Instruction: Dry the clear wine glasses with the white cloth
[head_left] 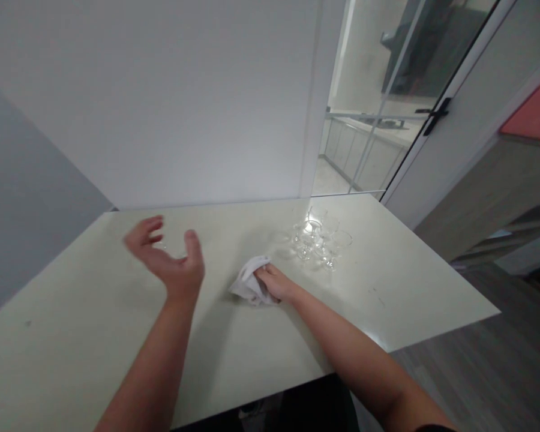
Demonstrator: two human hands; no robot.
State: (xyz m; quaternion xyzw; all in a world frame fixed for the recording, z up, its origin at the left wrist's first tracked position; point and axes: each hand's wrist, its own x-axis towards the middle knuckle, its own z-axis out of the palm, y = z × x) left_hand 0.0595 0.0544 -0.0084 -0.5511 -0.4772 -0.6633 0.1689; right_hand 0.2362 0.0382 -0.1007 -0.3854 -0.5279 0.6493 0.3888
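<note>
A pale, glossy table with a white cloth and clear glassware on it.
The table [261,354] bears the crumpled white cloth [251,282] near its middle. To the cloth's right and farther back stands a close cluster of clear glassware [314,238], its shapes overlapping. Left of the cloth is a clear item [162,245], mostly hidden; small dark marks [378,296] dot the surface well to the cloth's right.

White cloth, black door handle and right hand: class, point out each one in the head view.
White cloth [248,282]: head view, on its crumpled middle.
Black door handle [438,117]: head view, on its long plate.
Right hand [273,282]: head view, on its middle.
</note>
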